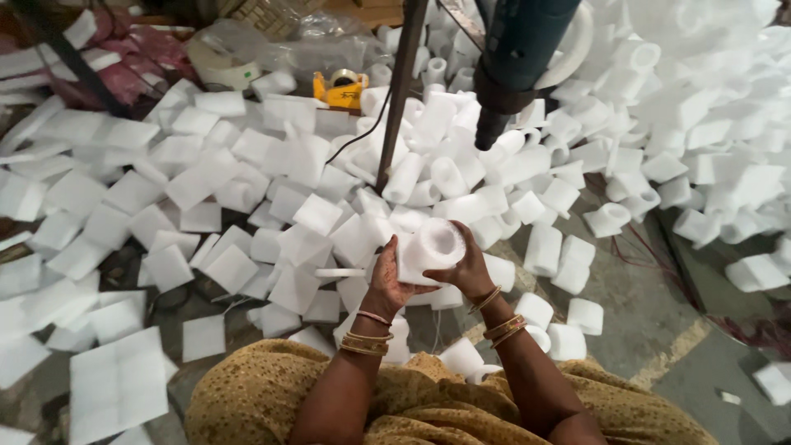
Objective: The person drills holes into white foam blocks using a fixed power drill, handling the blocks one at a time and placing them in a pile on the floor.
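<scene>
Both my hands hold one white foam sheet rolled into a tube [431, 246], its open end facing up. My left hand [388, 278] grips the tube's left side. My right hand [467, 265] wraps around its right side. Bangles sit on both wrists. Directly above the tube hangs a dark blue-green heat tool [512, 66] with a black nozzle pointing down, mounted beside a slanted metal rod [398, 92].
Flat white foam squares [206, 173] cover the floor at left. Rolled foam tubes [626, 124] pile up at right and behind. A yellow tape dispenser [341, 88] and a tape roll [221, 72] lie at the back. Bare concrete floor [659, 313] shows at right.
</scene>
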